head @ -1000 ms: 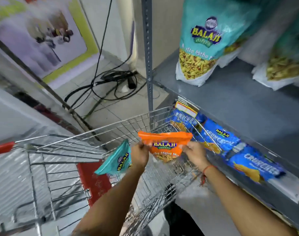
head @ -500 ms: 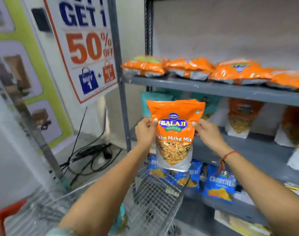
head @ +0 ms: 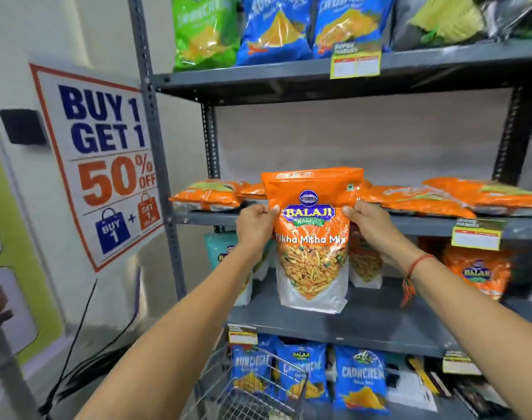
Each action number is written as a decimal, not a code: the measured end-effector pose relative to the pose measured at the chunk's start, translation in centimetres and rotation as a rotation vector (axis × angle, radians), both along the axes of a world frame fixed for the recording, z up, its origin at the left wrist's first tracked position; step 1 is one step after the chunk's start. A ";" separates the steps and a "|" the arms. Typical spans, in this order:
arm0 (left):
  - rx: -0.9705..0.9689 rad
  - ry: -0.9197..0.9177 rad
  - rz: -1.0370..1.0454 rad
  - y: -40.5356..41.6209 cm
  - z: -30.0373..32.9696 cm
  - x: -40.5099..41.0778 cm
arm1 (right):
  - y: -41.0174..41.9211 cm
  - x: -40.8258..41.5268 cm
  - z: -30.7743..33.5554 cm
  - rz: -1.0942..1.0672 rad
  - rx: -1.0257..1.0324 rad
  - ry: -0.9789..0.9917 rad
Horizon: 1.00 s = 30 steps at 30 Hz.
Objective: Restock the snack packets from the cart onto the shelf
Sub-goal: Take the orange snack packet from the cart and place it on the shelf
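1. Left hand (head: 255,224) and right hand (head: 368,223) each pinch a side edge of an orange Tikha Mitha Mix packet (head: 312,237), held upright.
2. Packet hangs in front of the grey shelf (head: 380,325); its top overlaps the tier where orange packets (head: 440,198) lie flat.
3. Wire cart (head: 252,395) corner shows below the packet, contents unclear.
4. Blue Cruncheez-type bags (head: 360,380) stand on the lowest visible tier, lettering blurred.

Off-white wall (head: 85,31) fills the upper left of frame, carrying a "BUY 1 GET 1 50% OFF" poster (head: 104,165) at centre left, a small black box (head: 23,126) beside it, a yellow-green panel (head: 19,237) at far left, and black cables (head: 76,338) trailing to lower left.
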<state>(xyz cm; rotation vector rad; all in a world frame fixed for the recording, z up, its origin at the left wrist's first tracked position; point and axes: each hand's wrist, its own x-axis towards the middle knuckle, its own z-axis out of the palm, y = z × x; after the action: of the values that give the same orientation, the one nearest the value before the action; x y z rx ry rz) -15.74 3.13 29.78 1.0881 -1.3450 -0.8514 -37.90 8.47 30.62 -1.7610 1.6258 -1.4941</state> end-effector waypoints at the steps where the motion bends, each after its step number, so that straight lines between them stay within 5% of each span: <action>1: 0.008 0.003 -0.011 -0.2 -0.2 -0.3 | -0.1 -0.4 -0.1 0.012 -0.001 -0.005; 18: 0.317 -0.049 -0.229 -7.4 -15.2 -11.0 | -6.5 -13.2 -14.2 0.003 0.351 0.009; 30: 0.307 -0.127 -0.197 -16.9 -21.8 -24.1 | -14.9 -24.5 -20.1 -0.127 0.411 -0.037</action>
<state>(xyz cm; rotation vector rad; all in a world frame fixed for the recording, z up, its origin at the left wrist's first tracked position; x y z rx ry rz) -39.83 -13.78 7.95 1.2768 -1.4764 -1.1789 -62.45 -6.48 10.51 -1.4209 1.8923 -1.1266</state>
